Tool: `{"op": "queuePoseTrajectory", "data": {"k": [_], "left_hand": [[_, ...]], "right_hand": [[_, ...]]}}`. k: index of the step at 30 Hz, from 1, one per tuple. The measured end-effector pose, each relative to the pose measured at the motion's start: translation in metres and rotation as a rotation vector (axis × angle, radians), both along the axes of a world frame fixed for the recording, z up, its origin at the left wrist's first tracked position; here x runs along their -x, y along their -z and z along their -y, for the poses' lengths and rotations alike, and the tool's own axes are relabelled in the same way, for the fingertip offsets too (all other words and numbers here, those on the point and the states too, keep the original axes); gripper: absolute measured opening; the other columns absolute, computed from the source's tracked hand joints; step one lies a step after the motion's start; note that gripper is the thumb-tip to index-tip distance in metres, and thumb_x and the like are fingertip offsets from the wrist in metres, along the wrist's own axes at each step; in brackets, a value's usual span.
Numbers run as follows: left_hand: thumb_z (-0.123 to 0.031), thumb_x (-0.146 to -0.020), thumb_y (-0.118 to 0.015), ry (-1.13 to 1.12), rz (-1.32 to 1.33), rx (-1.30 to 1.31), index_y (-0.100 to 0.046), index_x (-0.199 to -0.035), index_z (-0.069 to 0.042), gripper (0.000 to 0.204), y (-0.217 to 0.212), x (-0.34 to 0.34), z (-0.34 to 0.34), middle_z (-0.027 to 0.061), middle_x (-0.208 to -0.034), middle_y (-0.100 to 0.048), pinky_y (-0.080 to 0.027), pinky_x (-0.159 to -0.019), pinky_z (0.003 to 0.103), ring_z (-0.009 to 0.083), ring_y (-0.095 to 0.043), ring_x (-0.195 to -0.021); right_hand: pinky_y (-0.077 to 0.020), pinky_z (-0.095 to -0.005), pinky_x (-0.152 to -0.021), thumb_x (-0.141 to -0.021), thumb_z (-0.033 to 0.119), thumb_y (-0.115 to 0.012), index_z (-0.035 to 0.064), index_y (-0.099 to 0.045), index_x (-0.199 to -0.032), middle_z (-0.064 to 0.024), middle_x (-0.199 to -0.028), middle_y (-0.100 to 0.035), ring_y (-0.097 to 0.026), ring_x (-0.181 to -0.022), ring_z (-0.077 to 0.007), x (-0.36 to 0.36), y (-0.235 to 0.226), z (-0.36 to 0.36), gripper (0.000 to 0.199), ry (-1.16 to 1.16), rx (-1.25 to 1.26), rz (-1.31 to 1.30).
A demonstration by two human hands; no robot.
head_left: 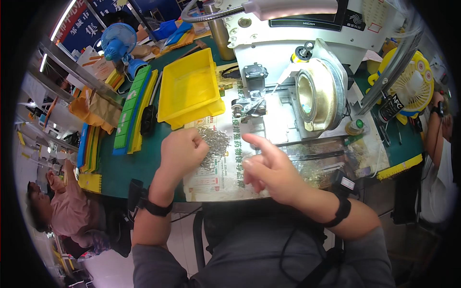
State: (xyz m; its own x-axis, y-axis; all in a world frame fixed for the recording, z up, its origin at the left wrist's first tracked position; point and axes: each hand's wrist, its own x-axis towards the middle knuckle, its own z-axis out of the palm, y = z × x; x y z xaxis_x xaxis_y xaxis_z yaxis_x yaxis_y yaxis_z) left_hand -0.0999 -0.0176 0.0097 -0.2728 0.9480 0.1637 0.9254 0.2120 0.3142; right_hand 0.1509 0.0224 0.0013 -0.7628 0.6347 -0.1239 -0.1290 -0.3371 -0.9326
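My left hand [181,150] is curled into a fist at the left edge of a pile of thin metal pieces [215,142]. Whatever its fingers may hold is hidden. To the right, my right hand [271,172] hovers over the printed paper sheet [204,185], index finger stretched out and thumb apart from it, the other fingers bent; nothing shows between them. Beyond the hands stands a white machine [307,45] with a small dark clamp-like fixture [254,103] and a large round metal bowl [312,96] on its right.
A yellow plastic bin [188,89] sits behind the pile. Green, blue and yellow stacked strips [132,113] and a blue fan [117,43] stand left. At right are a black can [390,108], a yellow fan [410,81] and a small bottle [355,126]. Other people sit at both sides.
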Motion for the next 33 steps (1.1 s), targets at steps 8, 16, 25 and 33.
{"op": "queuePoseTrajectory", "data": {"k": [8, 16, 25, 33], "left_hand": [[-0.02, -0.075, -0.07, 0.028, -0.049, -0.055, -0.065, -0.071, -0.006, 0.015, -0.017, -0.006, 0.016, 0.0119, -0.073, -0.067, -0.051, -0.063, 0.042, 0.0334, -0.066, -0.071], [-0.011, -0.084, -0.071, 0.115, 0.195, -0.19, -0.075, -0.099, -0.003, 0.017, -0.065, -0.001, 0.028, 0.0076, -0.079, -0.067, -0.042, -0.057, 0.03, 0.0151, -0.056, -0.061], [-0.015, -0.098, -0.066, 0.388, 0.921, 0.077, -0.07, -0.118, 0.006, 0.03, -0.058, -0.044, -0.023, 0.01, -0.095, -0.075, -0.053, -0.07, 0.024, 0.0092, -0.069, -0.083], [-0.011, -0.097, -0.065, 0.313, 0.9, 0.132, -0.071, -0.109, 0.002, 0.019, -0.066, -0.038, -0.018, 0.0091, -0.094, -0.075, -0.052, -0.071, 0.027, 0.0135, -0.07, -0.083]], "right_hand": [[-0.0485, -0.0278, -0.058, -0.109, 0.032, -0.044, -0.0012, -0.027, -0.156, -0.0133, -0.083, -0.068, -0.059, -0.061, -0.0157, 0.059, -0.002, -0.011, 0.06, 0.126, 0.198, -0.192], [-0.0464, -0.0299, -0.056, -0.11, 0.036, -0.039, 0.0106, -0.048, -0.082, -0.0129, -0.074, -0.064, -0.056, -0.056, -0.0186, 0.072, 0.016, -0.018, 0.038, 0.006, 0.35, -0.39], [-0.0431, -0.0288, -0.051, -0.107, 0.036, -0.04, 0.0085, -0.05, -0.081, -0.0086, -0.068, -0.059, -0.053, -0.052, -0.0155, 0.055, 0.008, -0.013, 0.039, -0.078, 0.12, -0.088], [-0.0435, -0.0252, -0.052, -0.105, 0.028, -0.05, 0.001, -0.053, -0.114, -0.006, -0.071, -0.06, -0.052, -0.055, -0.0105, 0.036, -0.008, -0.002, 0.029, -0.086, -0.027, 0.005]]}}
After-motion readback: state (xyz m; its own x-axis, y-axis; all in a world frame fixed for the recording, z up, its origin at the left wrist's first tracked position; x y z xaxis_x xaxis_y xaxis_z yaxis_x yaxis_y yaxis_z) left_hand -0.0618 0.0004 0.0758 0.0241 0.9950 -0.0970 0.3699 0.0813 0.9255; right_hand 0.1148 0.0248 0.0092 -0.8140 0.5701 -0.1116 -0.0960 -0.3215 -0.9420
